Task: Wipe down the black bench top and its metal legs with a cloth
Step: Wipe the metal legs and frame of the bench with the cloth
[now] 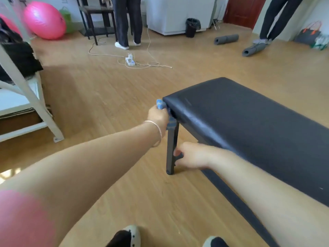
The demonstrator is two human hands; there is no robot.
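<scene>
Black bench top (249, 122) on wood floor. Near corner's metal leg (170, 150): right hand (192, 155) curled round it low, steadying. Left hand (158, 116) pinches blue cloth (161, 104) at leg's top. Best wrap cloth round, draw down firmly.

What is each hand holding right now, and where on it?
The left hand grips a bunched blue cloth against the top of the black metal bench leg; the right hand curls round that leg's lower part.

Premises present as a home exercise room: wood-laminate floor (106, 97), pink exercise ball (44, 20) upper left, rolled foam mats (226, 39) upper right.
</scene>
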